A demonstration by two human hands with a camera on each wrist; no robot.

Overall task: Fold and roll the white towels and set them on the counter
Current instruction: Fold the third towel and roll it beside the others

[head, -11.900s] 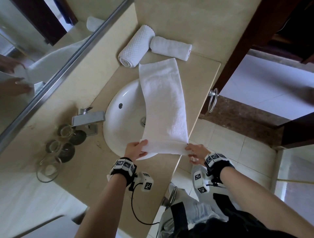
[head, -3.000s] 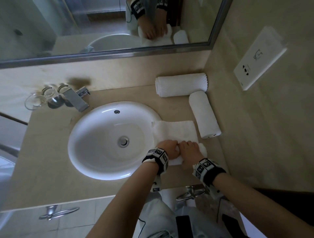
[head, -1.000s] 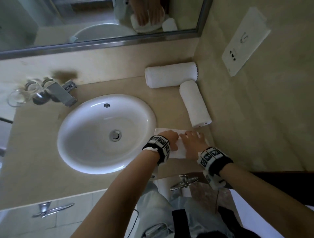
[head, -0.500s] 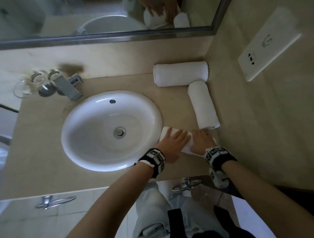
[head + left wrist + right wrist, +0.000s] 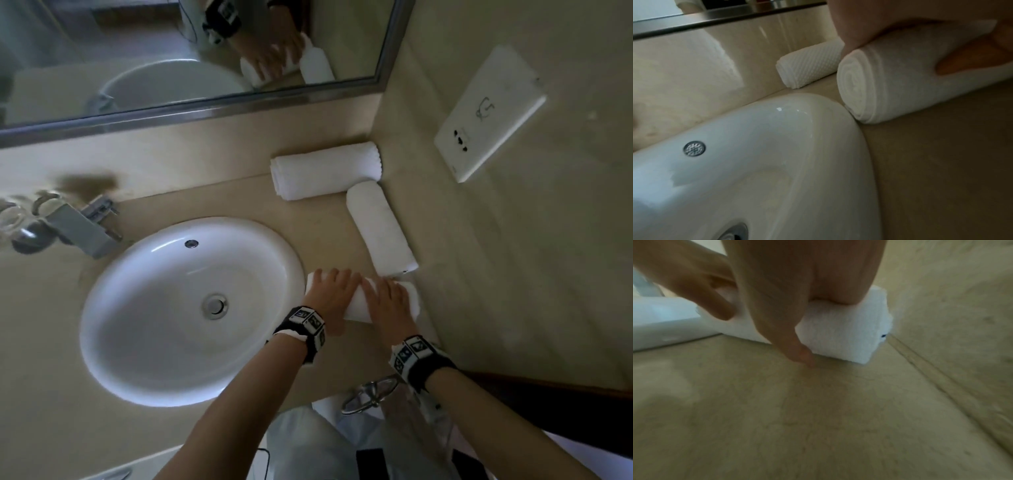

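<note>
On counter (image 5: pixel 329 219), at 3 o'clock of sink (image 5: pixel 287 246): third towel (image 5: pixel 356 303) fully rolled. Left hand (image 5: pixel 329 294) and right hand (image 5: pixel 388 301) flat on roll, grip released, fingers extended. Keep even downward pressure; tuck loose edge underneath; align beside finished rolls (image 5: pixel 325 169) at 12 o'clock.

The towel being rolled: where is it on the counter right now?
In the head view the rolled towel lies under both hands, on the counter between the sink's right rim and the side wall, just in front of the smooth rolled towel.
</note>
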